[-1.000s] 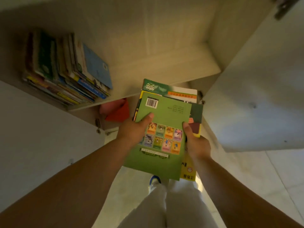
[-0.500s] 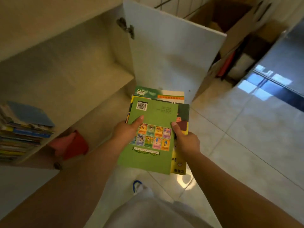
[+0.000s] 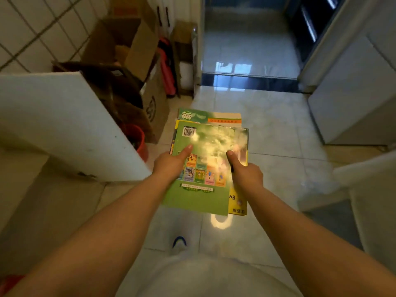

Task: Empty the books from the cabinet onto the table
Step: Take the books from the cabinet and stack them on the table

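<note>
I hold a stack of books [image 3: 205, 196] in front of me, above the tiled floor. The top one has a green back cover with a barcode and small pictures; a yellow book and a green-and-white one stick out beneath it. My left hand [image 3: 169, 166] grips the stack's left side with its thumb on the cover. My right hand [image 3: 246, 172] grips the right side, thumb on top too. Glare washes out part of the cover. The cabinet's open white door [image 3: 64, 129] stands at my left; its shelves are out of view.
Open cardboard boxes [image 3: 137, 39] and a red bucket [image 3: 139, 140] stand behind the door by the tiled wall. A doorway with a dark threshold [image 3: 248, 80] lies ahead. White furniture [image 3: 353, 93] lines the right side. My shoe [image 3: 179, 243] shows on the floor below.
My view has swung right, away from the cabinet shelves and the remaining book pile, toward the doorway. The stack stays held in both hands the same way.
</note>
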